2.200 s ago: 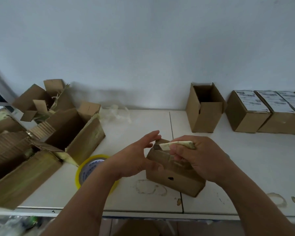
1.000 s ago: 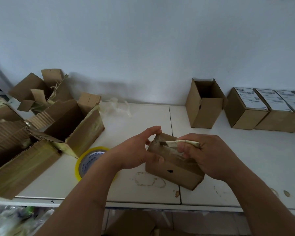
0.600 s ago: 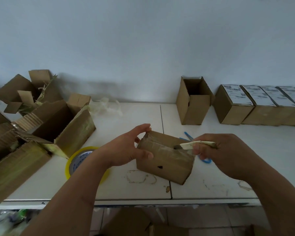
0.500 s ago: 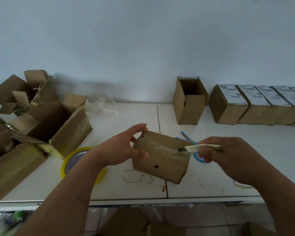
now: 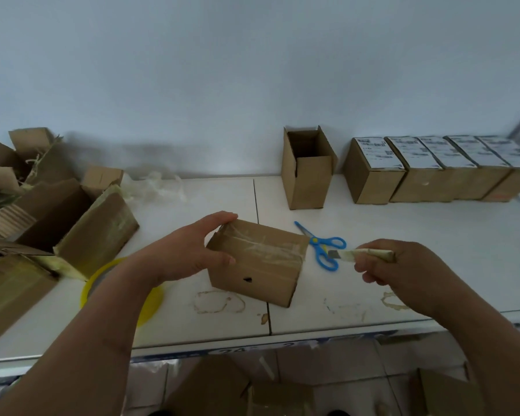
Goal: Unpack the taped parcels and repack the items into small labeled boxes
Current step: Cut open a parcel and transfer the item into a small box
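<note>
White tabletop (image 5: 418, 235) against a pale wall serves as the packing bench, seen from the head camera, the only view. Near its front edge sits a taped parcel (image 5: 257, 262), tilted slightly, its top seam glossy with clear tape. The left hand (image 5: 189, 250) grips the parcel's left end, fingers curled over the top corner and thumb on the near face, apparently to steady it against a blade's pull. The right hand (image 5: 403, 265) pinches a tape-wrapped utility knife (image 5: 360, 255), its short blade pointing toward the parcel's right end but not touching it; the handle looks bound in tape, perhaps for grip. Blue scissors (image 5: 323, 247) lie on the table behind, between parcel and knife, within reach as another cutter. At the left, opened cartons (image 5: 81, 223) and stripped tape scraps (image 5: 159, 187) are piled aside, likely discards. A yellow tape roll (image 5: 150, 304) lies under the left forearm. Against the wall, one open small box (image 5: 308, 172) stands ready to be filled, beside a row of labeled boxes (image 5: 433, 169), closed and apparently finished.
</note>
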